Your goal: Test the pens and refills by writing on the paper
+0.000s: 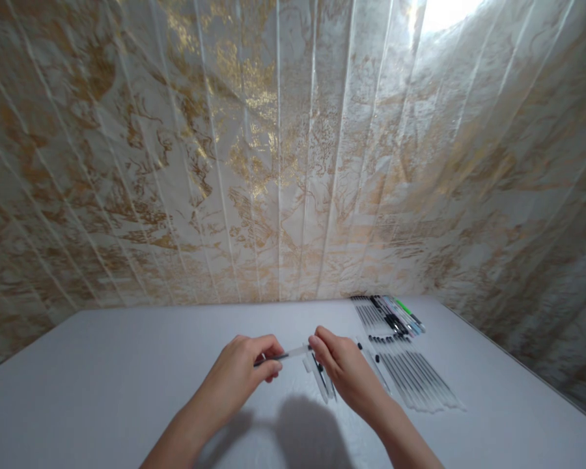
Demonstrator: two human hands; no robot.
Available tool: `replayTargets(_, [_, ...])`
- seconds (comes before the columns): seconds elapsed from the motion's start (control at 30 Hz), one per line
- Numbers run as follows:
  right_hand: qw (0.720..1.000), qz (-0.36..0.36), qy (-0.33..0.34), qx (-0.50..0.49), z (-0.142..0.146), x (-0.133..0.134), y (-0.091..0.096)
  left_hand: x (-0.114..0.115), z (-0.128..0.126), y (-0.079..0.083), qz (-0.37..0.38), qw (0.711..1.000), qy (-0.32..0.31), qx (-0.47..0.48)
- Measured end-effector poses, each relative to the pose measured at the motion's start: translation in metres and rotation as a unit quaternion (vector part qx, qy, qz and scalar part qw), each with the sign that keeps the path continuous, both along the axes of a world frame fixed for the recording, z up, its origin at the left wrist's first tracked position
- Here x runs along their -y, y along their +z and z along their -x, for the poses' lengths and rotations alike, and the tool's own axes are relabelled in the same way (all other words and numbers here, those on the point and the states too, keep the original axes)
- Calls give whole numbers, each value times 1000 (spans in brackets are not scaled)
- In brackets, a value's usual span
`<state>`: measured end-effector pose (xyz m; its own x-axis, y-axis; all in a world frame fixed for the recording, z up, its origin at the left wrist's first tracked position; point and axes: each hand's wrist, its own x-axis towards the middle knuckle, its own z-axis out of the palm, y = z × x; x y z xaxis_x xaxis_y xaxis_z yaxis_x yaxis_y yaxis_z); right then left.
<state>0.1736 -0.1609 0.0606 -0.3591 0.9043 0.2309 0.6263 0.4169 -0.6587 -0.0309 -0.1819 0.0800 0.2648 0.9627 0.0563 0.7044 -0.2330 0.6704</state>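
A slim pen (297, 351) with a dark shaft and a translucent section stretches between my two hands, slightly above the white table. My left hand (254, 365) pinches its dark end between thumb and fingers. At the other end, near a dark bit, the fingers of my right hand (339, 361) are closed on it; their grip is partly hidden. Whether the dark and translucent sections are one piece or two, I cannot tell. Loose pen parts (318, 379), clear and black, lie on the table under and beside my right hand.
To the right, several clear pens with dark cores (420, 374) lie in a slanted row. Behind them are more black pens (368, 314) and a bright green pen (403, 306). Small black caps (377, 359) lie nearby. A gold-patterned curtain (273, 163) hangs behind the white table (127, 365).
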Motion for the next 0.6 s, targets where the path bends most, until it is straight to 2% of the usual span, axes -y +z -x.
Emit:
replayTargets(0.13, [1000,14,20,-13,0,0,-1,1,0,3,14,1000,-3,13])
replayTargets(0.23, [999,-8,39,-23,-1,1,0,3,1,4,23,999,-15,24])
replayTargets(0.33, [1000,-16,3,-27,1,1,-4,3,0,4,11,1000,-21,12])
replayTargets(0.43, [997,26,-11,-66,3,-1,-8,4,-2,5,-18,1000,-7,-16])
replayTargets(0.53, [991,70,15,-114,0,-2,-8,4,-3,5,-15,1000,-4,-13])
replayTargets(0.6, [990,66,31,-119,-3,-2,-5,4,-2,5,-9,1000,-7,-5])
